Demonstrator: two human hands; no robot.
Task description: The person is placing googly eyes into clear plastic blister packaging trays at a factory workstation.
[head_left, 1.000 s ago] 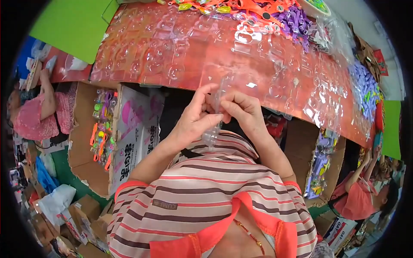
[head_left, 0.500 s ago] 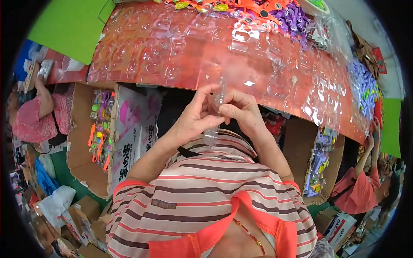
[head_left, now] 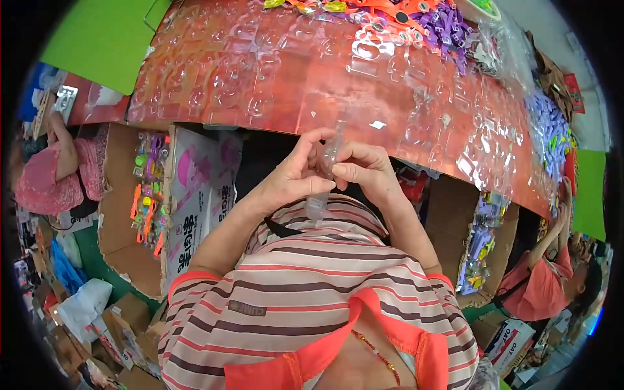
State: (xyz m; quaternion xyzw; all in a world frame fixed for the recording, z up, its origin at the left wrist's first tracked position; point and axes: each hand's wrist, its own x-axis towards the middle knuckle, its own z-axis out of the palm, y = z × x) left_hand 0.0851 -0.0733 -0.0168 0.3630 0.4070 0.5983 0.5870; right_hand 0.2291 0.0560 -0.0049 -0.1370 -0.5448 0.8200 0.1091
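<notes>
Between my two hands is a clear plastic blister shell [head_left: 316, 207], long and narrow, held on edge just off the front edge of the table. My left hand [head_left: 300, 170] grips it from the left, thumb and fingers closed round its middle. From the other side my right hand [head_left: 366, 170] pinches the same shell between thumb and forefinger. Its lower end hangs in front of my striped shirt. On the red tabletop [head_left: 318, 91] beyond lie rows of clear blister shells [head_left: 227, 97]. Whether anything sits inside the held shell I cannot tell.
Orange toy watch straps [head_left: 383, 12] and purple ones [head_left: 445, 32] are heaped at the far edge. An open carton [head_left: 127, 214] with packed colourful toys stands at left, another carton [head_left: 448, 221] at right. Co-workers sit at both sides, one in pink [head_left: 55, 172], one in coral [head_left: 539, 286].
Both hands stay nearly in place round the clear shell, which is turned slightly. At the left, the co-worker's hand and the thing in it have shifted a little.
</notes>
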